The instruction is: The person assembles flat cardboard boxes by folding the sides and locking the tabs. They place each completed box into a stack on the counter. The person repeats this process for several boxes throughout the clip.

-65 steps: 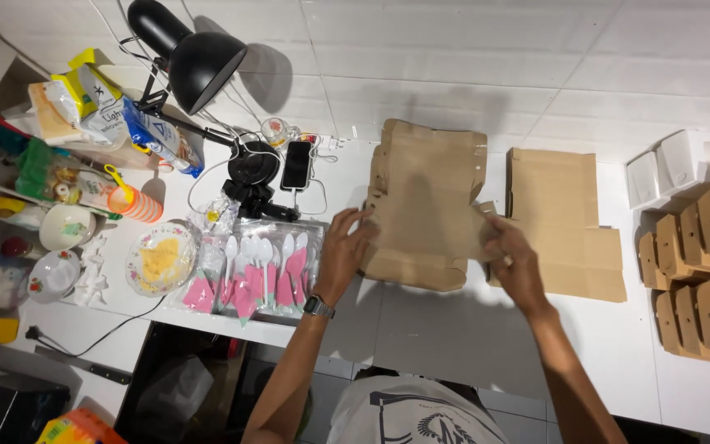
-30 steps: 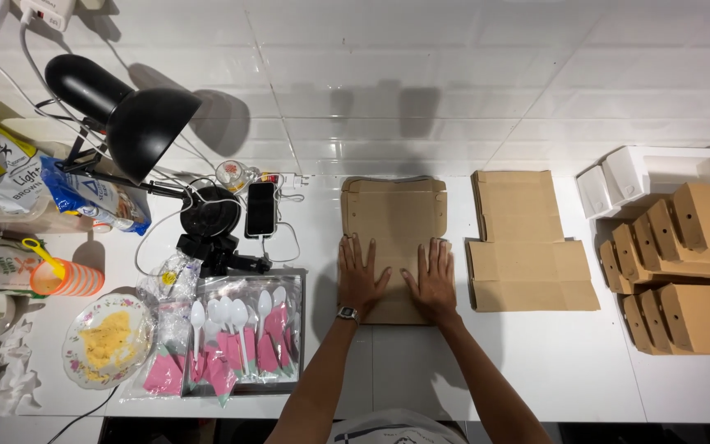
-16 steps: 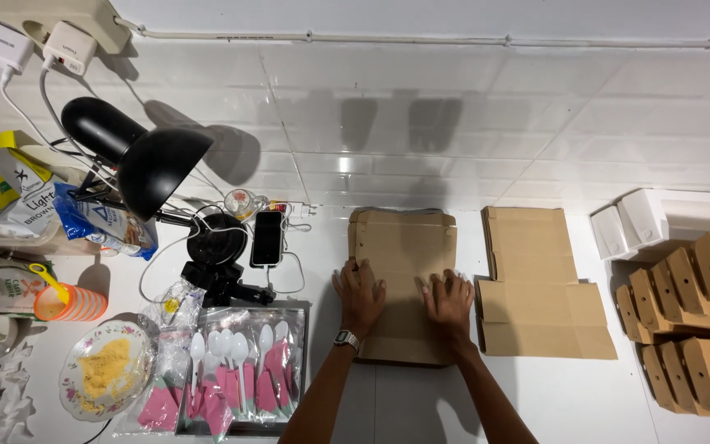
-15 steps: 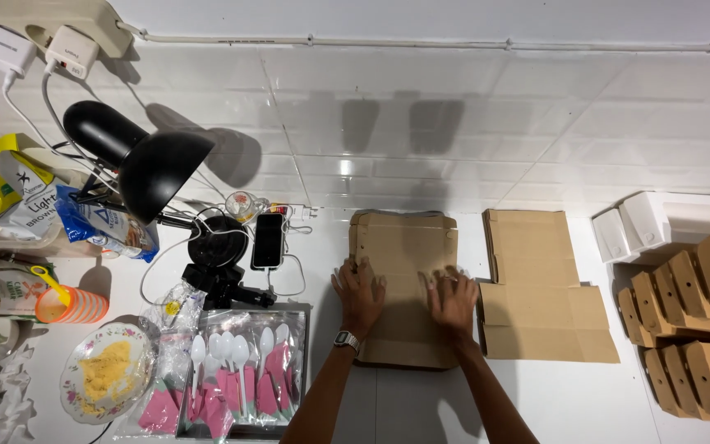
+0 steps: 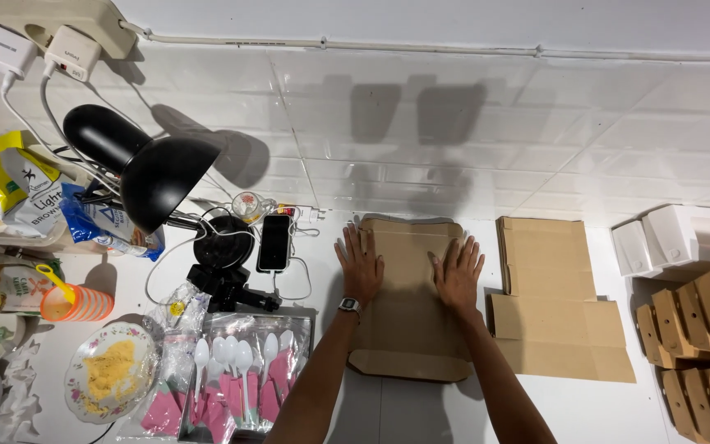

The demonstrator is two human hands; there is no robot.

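Both hands are lying flat and open on a flat brown cardboard box (image 5: 408, 304) that is lying on the white table (image 5: 569, 407). The left hand (image 5: 360, 267) is pressing down near the box's left edge, with its fingers spread and pointing toward the wall, and a wristwatch (image 5: 348, 306) is sitting on that wrist. The right hand (image 5: 458, 275) is pressing down near the box's right edge, fingers spread too. Neither hand is gripping anything. Just to the right, a stack of flat cardboard (image 5: 554, 300) is lying on the table. To the left, a black phone (image 5: 274, 243) is resting beside a black desk lamp (image 5: 154, 173). White and pink spoons (image 5: 236, 374) are sitting in a clear pack close to the left arm.
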